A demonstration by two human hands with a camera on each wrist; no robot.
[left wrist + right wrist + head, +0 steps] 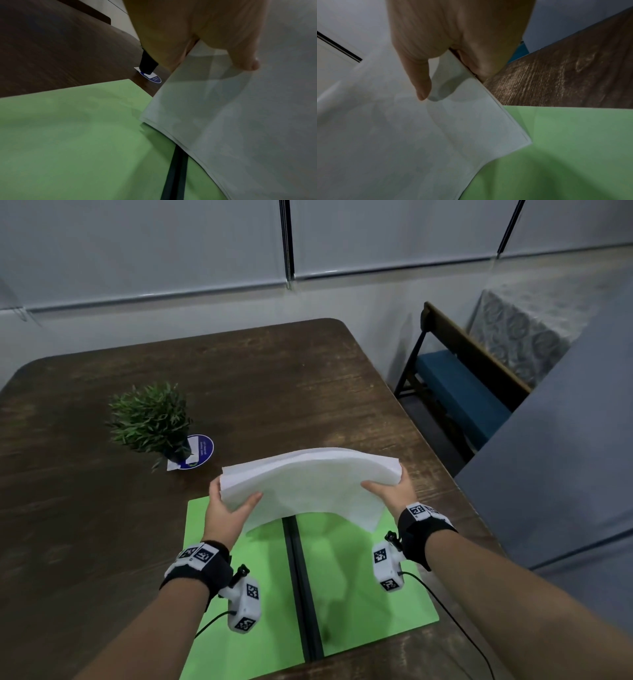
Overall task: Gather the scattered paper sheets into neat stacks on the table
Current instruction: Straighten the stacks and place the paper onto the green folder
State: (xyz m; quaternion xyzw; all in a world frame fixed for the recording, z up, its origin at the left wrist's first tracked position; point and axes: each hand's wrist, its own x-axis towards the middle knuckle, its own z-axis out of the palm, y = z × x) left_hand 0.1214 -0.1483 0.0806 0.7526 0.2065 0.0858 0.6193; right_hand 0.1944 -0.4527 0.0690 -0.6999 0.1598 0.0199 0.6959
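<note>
A bundle of white paper sheets (310, 486) arches upward above the table, held at both short edges. My left hand (227, 508) grips its left edge, thumb on top and fingers beneath. My right hand (390, 491) grips the right edge the same way. In the left wrist view the sheets (240, 115) sag down under my thumb, their layered edges showing. The right wrist view shows the sheets' corner (436, 128) hanging over the green. Below lie two green sheets (359, 587) side by side on the table (85, 508), parted by a dark strip (303, 590).
A small potted plant (152, 419) stands on a blue round sticker (202, 450) left of the hands. A bench with a blue seat (459, 392) stands past the table's right edge. Cables trail from both wrist cameras.
</note>
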